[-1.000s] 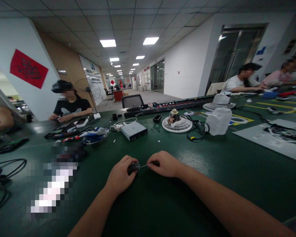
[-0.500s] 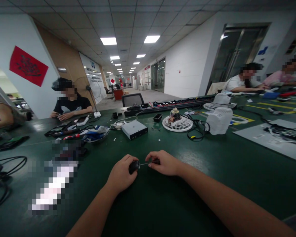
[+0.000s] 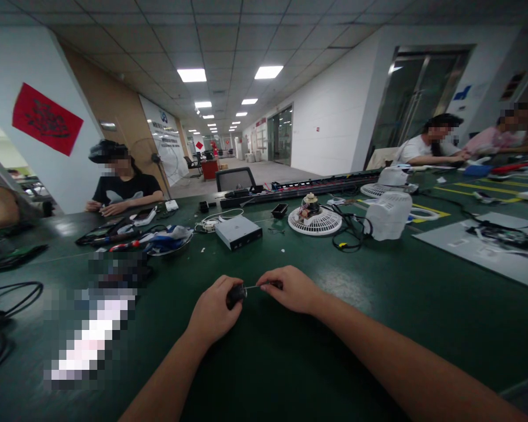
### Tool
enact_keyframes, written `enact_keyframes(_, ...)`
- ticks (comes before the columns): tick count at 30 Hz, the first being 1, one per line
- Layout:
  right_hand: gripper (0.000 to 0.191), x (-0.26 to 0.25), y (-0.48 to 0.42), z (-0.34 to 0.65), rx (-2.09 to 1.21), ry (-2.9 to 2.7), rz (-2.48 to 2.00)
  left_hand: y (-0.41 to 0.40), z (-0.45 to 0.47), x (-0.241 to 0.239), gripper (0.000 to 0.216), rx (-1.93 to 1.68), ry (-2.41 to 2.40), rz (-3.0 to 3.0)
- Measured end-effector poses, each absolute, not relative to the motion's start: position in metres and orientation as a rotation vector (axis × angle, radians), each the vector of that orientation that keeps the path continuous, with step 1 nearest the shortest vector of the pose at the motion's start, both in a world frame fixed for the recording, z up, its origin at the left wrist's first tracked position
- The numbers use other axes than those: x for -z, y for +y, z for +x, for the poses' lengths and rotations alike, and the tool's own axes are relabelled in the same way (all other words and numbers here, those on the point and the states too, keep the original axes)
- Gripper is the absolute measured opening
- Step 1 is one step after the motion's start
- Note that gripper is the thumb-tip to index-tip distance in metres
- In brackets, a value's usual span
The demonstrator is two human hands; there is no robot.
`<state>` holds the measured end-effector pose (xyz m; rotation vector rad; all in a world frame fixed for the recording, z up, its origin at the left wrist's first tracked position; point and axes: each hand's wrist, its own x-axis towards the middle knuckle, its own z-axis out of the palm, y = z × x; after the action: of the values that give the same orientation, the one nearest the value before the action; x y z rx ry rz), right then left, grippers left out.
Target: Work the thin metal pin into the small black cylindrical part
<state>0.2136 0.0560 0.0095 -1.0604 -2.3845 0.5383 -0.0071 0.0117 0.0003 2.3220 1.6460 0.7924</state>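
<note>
My left hand (image 3: 210, 309) is closed around a small dark cylindrical part (image 3: 236, 296), whose round end faces right. In my right hand (image 3: 294, 289) is a screwdriver (image 3: 251, 286) with a thin metal shaft and a dark handle, partly covered by the fingers. Its shaft points left and reaches the end face of the cylindrical part; whether the tip sits in a screw is too small to tell. Both hands are low over the green table (image 3: 255, 363). Beyond them lies a grey optical drive (image 3: 239, 233).
A white fan base with an exposed motor (image 3: 314, 217) stands behind my right hand, beside a white housing (image 3: 388, 215) and black cable. A blue-and-white bundle (image 3: 169, 239) lies left. A grey board with electronics (image 3: 488, 237) is at right. Several people sit around the table.
The fingers of my right hand have shifted along the screwdriver, with the index finger now straighter and nearer the shaft. The whole view has drifted slightly; the left hand keeps its grip.
</note>
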Motion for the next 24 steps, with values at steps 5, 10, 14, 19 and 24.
enact_keyframes(5,0.024,-0.009,0.058,0.212,-0.679,-2.303,-1.148,0.011,-0.007,-0.001,0.030,-0.808,1.656,2.328)
enact_keyframes(10,0.028,-0.008,0.059,0.212,-0.744,-2.337,-1.244,0.012,-0.006,-0.001,0.027,-0.824,1.632,2.380)
enact_keyframes(14,0.026,-0.009,0.058,0.213,-0.471,-2.420,-1.256,0.012,-0.006,-0.001,0.026,-0.847,1.651,2.389)
enact_keyframes(19,0.025,-0.013,0.055,0.217,-0.318,-2.528,-1.136,0.012,-0.007,-0.001,0.027,-0.872,1.665,2.392)
enact_keyframes(24,0.026,-0.018,0.050,0.216,-0.273,-2.518,-0.993,0.013,-0.008,0.001,0.027,-0.903,1.620,2.409)
